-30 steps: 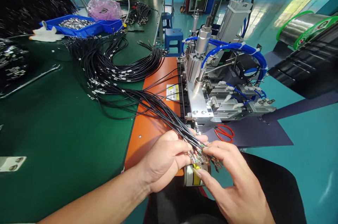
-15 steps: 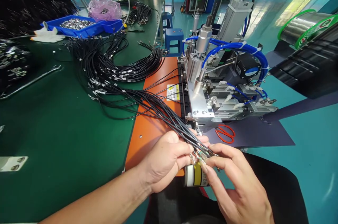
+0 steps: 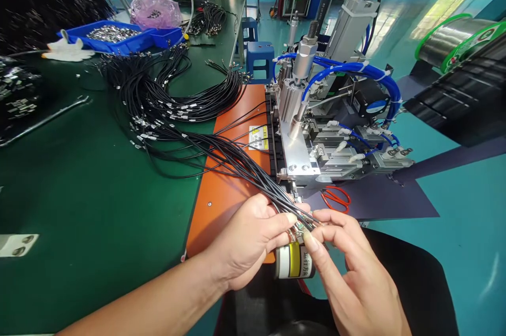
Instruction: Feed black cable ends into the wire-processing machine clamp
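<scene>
A bundle of thin black cables (image 3: 245, 164) runs from the green table across the orange plate (image 3: 221, 209) to my hands. My left hand (image 3: 259, 238) is wrapped round the bundle near its ends, thumb on top. At the cable ends, my right hand (image 3: 348, 257) pinches some of the tips between thumb and fingers. Small metal connectors (image 3: 298, 230) and bare wire ends show between the two hands; their detail is too small to tell. Just below them sits a round tin (image 3: 294, 261) with a white and yellow label.
A metal press machine (image 3: 302, 141) with blue air hoses stands beyond my hands, red-handled scissors (image 3: 336, 199) beside it. More black cables (image 3: 190, 98) lie on the green table (image 3: 98, 193). Further back are a blue tray (image 3: 118, 48) of metal parts and a solder wire spool (image 3: 454, 43).
My left thumb has slid slightly right along the cable ends. My right fingers have shifted a little at the tips, and more of the tin's label shows. The camera view has moved slightly.
</scene>
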A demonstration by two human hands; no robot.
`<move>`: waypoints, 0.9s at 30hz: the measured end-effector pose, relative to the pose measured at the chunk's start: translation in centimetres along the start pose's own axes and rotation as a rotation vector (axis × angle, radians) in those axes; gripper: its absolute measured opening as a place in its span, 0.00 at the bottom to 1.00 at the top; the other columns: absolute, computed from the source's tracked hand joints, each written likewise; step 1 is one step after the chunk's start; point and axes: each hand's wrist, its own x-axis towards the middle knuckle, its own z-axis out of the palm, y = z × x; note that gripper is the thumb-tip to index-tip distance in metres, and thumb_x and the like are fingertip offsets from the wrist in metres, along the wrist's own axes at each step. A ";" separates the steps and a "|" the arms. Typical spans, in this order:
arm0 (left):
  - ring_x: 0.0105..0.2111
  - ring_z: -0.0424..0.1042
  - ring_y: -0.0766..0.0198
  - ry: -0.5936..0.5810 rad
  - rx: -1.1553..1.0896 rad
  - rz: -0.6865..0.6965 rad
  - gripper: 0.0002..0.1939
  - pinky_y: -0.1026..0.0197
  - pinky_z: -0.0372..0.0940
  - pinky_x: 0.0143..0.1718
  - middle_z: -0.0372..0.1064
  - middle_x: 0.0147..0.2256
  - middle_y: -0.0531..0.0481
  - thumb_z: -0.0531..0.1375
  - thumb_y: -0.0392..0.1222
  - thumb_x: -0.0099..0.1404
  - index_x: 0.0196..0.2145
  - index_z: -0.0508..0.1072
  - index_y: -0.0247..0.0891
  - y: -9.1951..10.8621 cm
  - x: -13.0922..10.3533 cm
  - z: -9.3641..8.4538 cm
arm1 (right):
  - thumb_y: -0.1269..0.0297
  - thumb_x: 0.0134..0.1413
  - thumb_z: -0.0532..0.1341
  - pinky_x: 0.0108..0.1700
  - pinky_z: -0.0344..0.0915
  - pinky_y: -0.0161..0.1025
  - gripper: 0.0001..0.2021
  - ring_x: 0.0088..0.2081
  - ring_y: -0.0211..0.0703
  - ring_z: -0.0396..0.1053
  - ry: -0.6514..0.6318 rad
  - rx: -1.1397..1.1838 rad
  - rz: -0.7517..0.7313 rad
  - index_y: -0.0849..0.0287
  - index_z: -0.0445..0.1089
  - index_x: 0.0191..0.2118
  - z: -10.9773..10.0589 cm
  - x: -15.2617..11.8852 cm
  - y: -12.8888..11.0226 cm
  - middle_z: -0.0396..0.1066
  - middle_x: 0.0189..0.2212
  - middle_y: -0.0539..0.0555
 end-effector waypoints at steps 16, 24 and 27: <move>0.40 0.77 0.57 -0.020 0.050 0.043 0.16 0.56 0.71 0.45 0.77 0.37 0.44 0.72 0.40 0.56 0.39 0.73 0.33 -0.3 0.1 -0.3 | 0.53 0.61 0.62 0.46 0.76 0.42 0.11 0.47 0.50 0.75 -0.139 0.372 0.254 0.54 0.75 0.32 -0.8 1.5 -0.1 0.74 0.49 0.56; 0.41 0.77 0.56 -0.033 0.067 0.032 0.17 0.55 0.71 0.45 0.77 0.38 0.43 0.72 0.42 0.56 0.40 0.73 0.35 -0.1 0.2 -0.4 | 0.53 0.61 0.62 0.46 0.75 0.42 0.12 0.45 0.49 0.76 -0.132 0.359 0.252 0.53 0.76 0.32 -0.7 1.7 0.0 0.76 0.45 0.55; 0.42 0.77 0.56 -0.043 0.070 0.027 0.16 0.55 0.70 0.46 0.77 0.39 0.42 0.71 0.40 0.57 0.40 0.73 0.35 0.0 0.1 -0.3 | 0.54 0.60 0.63 0.41 0.77 0.40 0.12 0.41 0.49 0.78 -0.093 0.323 0.209 0.54 0.76 0.31 -0.8 1.8 -0.1 0.77 0.43 0.56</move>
